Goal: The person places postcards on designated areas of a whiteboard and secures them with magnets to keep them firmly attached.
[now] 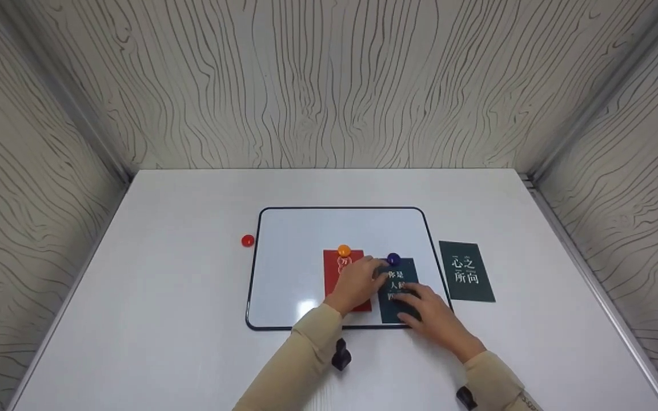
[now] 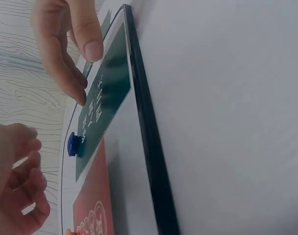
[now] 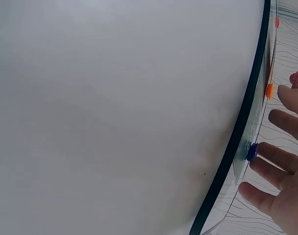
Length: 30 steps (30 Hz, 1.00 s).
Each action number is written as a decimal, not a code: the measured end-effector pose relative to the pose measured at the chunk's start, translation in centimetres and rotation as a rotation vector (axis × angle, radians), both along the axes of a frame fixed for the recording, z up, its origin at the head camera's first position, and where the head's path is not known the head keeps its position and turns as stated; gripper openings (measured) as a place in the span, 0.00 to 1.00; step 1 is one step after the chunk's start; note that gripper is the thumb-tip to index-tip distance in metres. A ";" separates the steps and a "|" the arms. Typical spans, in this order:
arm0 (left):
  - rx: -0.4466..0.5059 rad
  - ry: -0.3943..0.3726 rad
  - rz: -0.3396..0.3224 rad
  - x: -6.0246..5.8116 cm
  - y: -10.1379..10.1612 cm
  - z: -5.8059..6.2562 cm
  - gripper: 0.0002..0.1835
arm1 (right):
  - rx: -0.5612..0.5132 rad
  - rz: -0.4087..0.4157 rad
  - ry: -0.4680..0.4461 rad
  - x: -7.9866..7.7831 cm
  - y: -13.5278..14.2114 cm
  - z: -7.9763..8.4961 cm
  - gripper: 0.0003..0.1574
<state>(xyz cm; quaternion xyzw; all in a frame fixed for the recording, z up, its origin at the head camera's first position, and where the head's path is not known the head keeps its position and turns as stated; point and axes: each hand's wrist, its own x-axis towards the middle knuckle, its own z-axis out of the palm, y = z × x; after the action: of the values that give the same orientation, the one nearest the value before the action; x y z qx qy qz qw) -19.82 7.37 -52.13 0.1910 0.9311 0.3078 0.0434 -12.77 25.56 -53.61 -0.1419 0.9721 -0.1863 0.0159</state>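
My left hand [image 1: 360,282] hovers over the red card [image 1: 330,279] and the near edge of a dark green card [image 1: 389,308], its fingers loosely bent and nothing in them. To its right, my right hand [image 1: 434,317] spreads its fingers over the lower right of that green card, also holding nothing. Both cards lie on a whiteboard [image 1: 289,262] with a dark frame. At the green card's top edge sits a dark blue magnet [image 1: 393,259], also visible in the left wrist view [image 2: 73,144]. An orange magnet [image 1: 344,250] sits on the red card's top edge.
A second dark green card [image 1: 467,271] with white characters lies on the table [image 1: 180,285] right of the whiteboard. Just outside the board's left edge is a red magnet [image 1: 247,240]. Wood-grain panels [image 1: 317,85] enclose the table's back and sides.
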 end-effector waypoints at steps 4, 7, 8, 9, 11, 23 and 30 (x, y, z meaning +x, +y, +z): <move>0.031 -0.006 -0.010 0.4 -0.5 0.2 0.16 | -0.009 0.003 0.013 0.0 -0.1 0.1 0.24; 0.035 0.004 -0.014 0.7 -1.1 0.4 0.15 | -0.021 0.008 0.015 0.0 -0.1 0.1 0.23; 0.037 0.008 -0.015 0.8 -1.3 0.4 0.14 | -0.027 0.004 0.010 0.0 -0.1 0.1 0.23; 0.038 0.005 -0.014 0.9 -1.5 0.4 0.14 | -0.034 -0.002 0.005 0.0 -0.2 0.2 0.23; 0.048 -0.007 -0.008 1.1 -2.1 0.5 0.14 | -0.047 -0.016 -0.012 0.0 -0.2 0.2 0.23; 0.098 -0.100 0.039 2.6 -6.1 0.1 0.15 | -0.076 -0.057 -0.042 0.1 0.1 0.2 0.22; 0.127 -0.096 0.060 2.9 -8.7 -0.3 0.15 | -0.100 -0.031 -0.047 0.0 0.4 -0.1 0.22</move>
<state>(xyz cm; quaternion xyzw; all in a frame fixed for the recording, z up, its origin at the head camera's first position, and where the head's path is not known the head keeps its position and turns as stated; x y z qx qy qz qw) -16.89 -1.29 -52.44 0.1503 0.9119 0.3760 0.0668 -12.76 25.98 -53.67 -0.1230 0.9630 -0.2382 0.0288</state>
